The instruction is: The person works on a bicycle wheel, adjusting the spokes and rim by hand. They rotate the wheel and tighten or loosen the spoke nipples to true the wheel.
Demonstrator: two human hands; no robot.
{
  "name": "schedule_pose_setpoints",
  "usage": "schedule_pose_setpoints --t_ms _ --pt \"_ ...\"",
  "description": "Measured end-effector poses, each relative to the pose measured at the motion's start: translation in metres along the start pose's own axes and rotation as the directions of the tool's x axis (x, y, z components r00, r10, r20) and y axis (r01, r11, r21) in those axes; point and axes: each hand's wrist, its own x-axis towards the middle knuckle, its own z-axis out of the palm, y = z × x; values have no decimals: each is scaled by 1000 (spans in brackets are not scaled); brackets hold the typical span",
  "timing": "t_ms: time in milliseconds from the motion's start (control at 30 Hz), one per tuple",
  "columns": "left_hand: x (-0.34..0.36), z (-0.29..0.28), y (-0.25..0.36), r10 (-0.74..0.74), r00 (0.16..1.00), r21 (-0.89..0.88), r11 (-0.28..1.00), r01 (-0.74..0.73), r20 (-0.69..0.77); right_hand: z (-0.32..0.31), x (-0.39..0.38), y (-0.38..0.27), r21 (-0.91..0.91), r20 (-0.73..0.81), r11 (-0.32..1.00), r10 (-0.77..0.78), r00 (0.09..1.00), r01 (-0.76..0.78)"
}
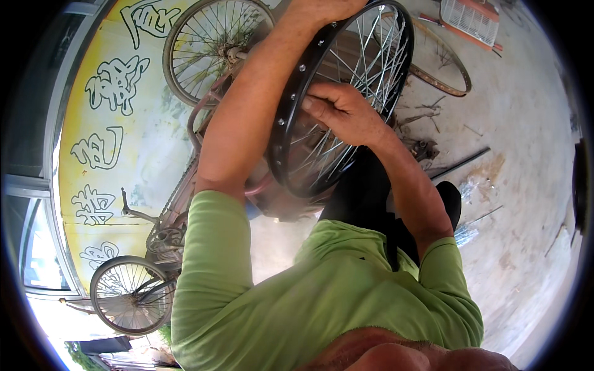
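Note:
A black bicycle wheel rim [281, 127] laced with silver spokes [365, 77] is tilted in front of me, above my dark-trousered legs. At the top edge of the view, my left hand [328, 8] is closed on the upper part of the rim; its fingertips are partly cut off. My right hand [346, 114] reaches through the spokes to the inner side of the rim. Its thumb and forefinger are pinched together there, and whatever small part lies between them is hidden. Silver spoke nipple heads dot the rim's outer face.
An old bicycle [167, 232] rests on its side or upturned to the left, against a yellow-and-white painted sign [145, 176]. On the concrete floor at right lie a rusty bare rim [458, 91], a red-and-white crate-like object [470, 21], a dark rod [461, 162] and clear plastic bags [467, 232].

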Motion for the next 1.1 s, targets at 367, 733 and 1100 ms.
schedule_pose_setpoints --t_ms 367,733,1100 --pt "-3 -4 3 64 998 51 997 -62 -21 32 -3 29 -282 -325 911 -386 864 301" --pt "-1 -6 -4 52 998 166 985 -47 -29 -8 13 3 37 165 995 85 983 -92" --pt "3 1 -10 93 994 62 994 -90 -50 31 3 26 -570 -231 742 -557 798 353"
